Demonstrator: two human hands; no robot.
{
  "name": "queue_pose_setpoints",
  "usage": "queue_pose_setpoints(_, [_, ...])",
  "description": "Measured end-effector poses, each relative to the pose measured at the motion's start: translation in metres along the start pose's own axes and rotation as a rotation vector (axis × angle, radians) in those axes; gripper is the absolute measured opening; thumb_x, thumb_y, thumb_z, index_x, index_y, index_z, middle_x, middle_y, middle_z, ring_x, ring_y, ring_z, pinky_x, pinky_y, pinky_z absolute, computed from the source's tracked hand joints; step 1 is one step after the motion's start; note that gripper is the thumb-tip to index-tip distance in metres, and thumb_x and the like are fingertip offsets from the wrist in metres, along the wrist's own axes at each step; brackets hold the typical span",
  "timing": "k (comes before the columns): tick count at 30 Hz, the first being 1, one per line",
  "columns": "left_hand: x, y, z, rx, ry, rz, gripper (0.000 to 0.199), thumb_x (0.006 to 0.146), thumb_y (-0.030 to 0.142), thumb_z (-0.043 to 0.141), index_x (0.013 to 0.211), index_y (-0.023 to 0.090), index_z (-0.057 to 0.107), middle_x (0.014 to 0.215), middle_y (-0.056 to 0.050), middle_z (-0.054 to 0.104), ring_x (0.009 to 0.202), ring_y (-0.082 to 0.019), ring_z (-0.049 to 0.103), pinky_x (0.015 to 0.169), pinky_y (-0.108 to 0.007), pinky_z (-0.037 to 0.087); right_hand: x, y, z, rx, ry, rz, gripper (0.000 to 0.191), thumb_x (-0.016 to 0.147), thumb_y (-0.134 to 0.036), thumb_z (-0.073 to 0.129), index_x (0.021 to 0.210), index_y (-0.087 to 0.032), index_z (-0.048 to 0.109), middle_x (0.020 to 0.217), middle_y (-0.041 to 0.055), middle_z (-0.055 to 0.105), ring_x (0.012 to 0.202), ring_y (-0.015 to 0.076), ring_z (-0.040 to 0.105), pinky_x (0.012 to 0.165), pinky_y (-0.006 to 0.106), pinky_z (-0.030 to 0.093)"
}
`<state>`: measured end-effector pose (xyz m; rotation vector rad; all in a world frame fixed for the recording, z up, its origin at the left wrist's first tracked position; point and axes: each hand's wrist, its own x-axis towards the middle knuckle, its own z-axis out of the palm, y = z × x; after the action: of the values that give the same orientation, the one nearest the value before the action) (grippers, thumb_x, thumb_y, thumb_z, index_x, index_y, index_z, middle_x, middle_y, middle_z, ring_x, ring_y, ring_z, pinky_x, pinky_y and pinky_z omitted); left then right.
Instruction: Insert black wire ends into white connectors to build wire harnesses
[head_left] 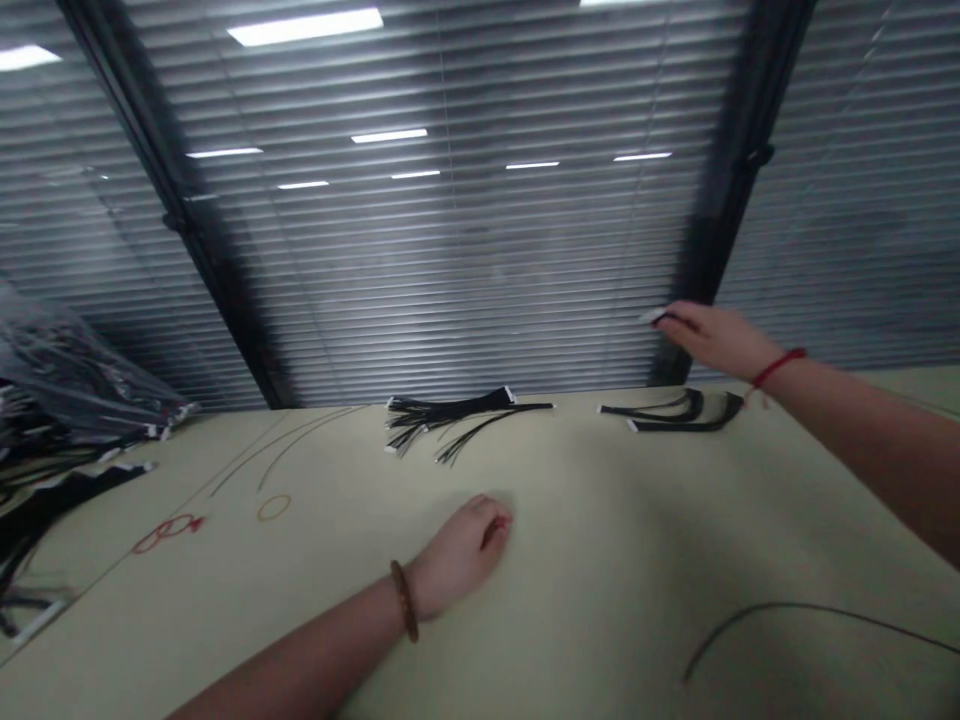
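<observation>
Right hand is pinched shut on a white-tipped connector, too blurry to make out properly, and is held above a black wire bundle. Left hand is curled up on the tabletop, with anything inside hidden.

Tallied in view: 2 hands | 1 white connector held | 2 black wire bundles | 1 bagged wire heap | 3 loose wires | 2 rubber bands | 2 wristbands
</observation>
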<state>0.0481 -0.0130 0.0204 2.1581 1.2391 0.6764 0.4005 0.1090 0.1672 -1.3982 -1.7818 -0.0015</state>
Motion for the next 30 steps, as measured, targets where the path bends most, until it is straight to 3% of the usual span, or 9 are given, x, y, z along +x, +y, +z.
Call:
queue_pose_setpoints(4, [-0.008,0.003,0.006,0.106,0.018,0.114,0.02,0.087,0.015,0.044,0.095,0.016,0.061,0.097,-0.01,0.06,0.095,-0.022,0.054,0.089,-0.037,0.043,0.0,0.006,0.096,-0.261,-0.307,0.029,0.032,0.09,-0.033,0.052,0.115,-0.014,0.053,0.113,0.0086,0.055,0.097,0.0184,0.056,0.082,0.039,0.049])
queue_pose_setpoints(8, [-0.011,-0.006,0.001,0.166,0.032,0.165,0.022,0.084,0.012,0.045,0.099,0.017,0.061,0.1,-0.01,0.06,0.097,-0.022,0.054,0.089,-0.035,0.044,-0.003,-0.014,0.176,-0.413,-0.493,-0.013,0.031,0.09,-0.032,0.051,0.116,-0.015,0.053,0.116,0.0089,0.054,0.099,0.0185,0.056,0.084,0.039,0.048])
queue_pose_setpoints(11, [-0.012,-0.016,-0.004,0.187,0.041,0.185,0.022,0.082,0.012,0.047,0.098,0.018,0.061,0.098,-0.009,0.061,0.096,-0.022,0.055,0.087,-0.033,0.047,-0.006,-0.036,0.214,-0.49,-0.564,-0.034,0.033,0.09,-0.032,0.052,0.117,-0.014,0.052,0.116,0.009,0.054,0.099,0.0187,0.056,0.083,0.039,0.048])
queue_pose_setpoints(14, [-0.014,-0.022,-0.008,0.192,0.065,0.184,0.021,0.082,0.011,0.048,0.097,0.018,0.06,0.097,-0.009,0.06,0.094,-0.022,0.055,0.086,-0.033,0.048,-0.015,-0.056,0.232,-0.521,-0.616,-0.071,0.033,0.09,-0.033,0.052,0.117,-0.014,0.052,0.114,0.0088,0.054,0.097,0.0185,0.056,0.082,0.039,0.049])
queue_pose_setpoints(18, [-0.019,-0.023,-0.012,0.189,0.128,0.183,0.026,0.078,0.007,0.049,0.101,0.016,0.058,0.102,-0.011,0.056,0.098,-0.024,0.052,0.088,-0.036,0.047,-0.037,-0.079,0.214,-0.458,-0.623,-0.176,0.031,0.09,-0.032,0.052,0.114,-0.013,0.054,0.111,0.0084,0.056,0.095,0.0174,0.057,0.08,0.037,0.049])
queue_pose_setpoints(22, [-0.024,-0.017,-0.015,0.187,0.233,0.205,0.039,0.075,0.004,0.049,0.112,0.015,0.052,0.11,-0.012,0.05,0.106,-0.026,0.046,0.095,-0.042,0.041,-0.052,-0.105,0.143,-0.3,-0.476,-0.277,0.024,0.09,-0.033,0.051,0.104,-0.013,0.058,0.101,0.0059,0.059,0.086,0.0141,0.058,0.077,0.034,0.05])
queue_pose_setpoints(26, [-0.026,-0.01,-0.015,0.174,0.352,0.238,0.049,0.079,0.006,0.046,0.127,0.014,0.037,0.123,-0.015,0.039,0.118,-0.028,0.035,0.102,-0.049,0.031,-0.06,-0.144,0.062,-0.057,-0.108,-0.252,0.024,0.088,-0.036,0.054,0.089,-0.014,0.061,0.077,0.0003,0.06,0.064,0.0084,0.055,0.062,0.024,0.049])
queue_pose_setpoints(28, [-0.027,-0.005,-0.012,0.15,0.41,0.238,0.049,0.082,0.009,0.045,0.13,0.012,0.031,0.127,-0.018,0.033,0.124,-0.029,0.029,0.105,-0.051,0.025,-0.063,-0.164,0.036,0.114,0.112,-0.217,0.025,0.084,-0.036,0.06,0.089,-0.012,0.062,0.065,-0.003,0.057,0.052,0.0062,0.051,0.051,0.02,0.045])
queue_pose_setpoints(30, [-0.027,-0.001,-0.009,0.114,0.446,0.23,0.047,0.085,0.013,0.044,0.129,0.011,0.028,0.129,-0.02,0.031,0.126,-0.03,0.027,0.106,-0.052,0.022,-0.066,-0.18,0.022,0.318,0.293,-0.203,0.024,0.081,-0.033,0.063,0.091,-0.012,0.063,0.066,-0.0025,0.058,0.051,0.0058,0.051,0.047,0.019,0.043])
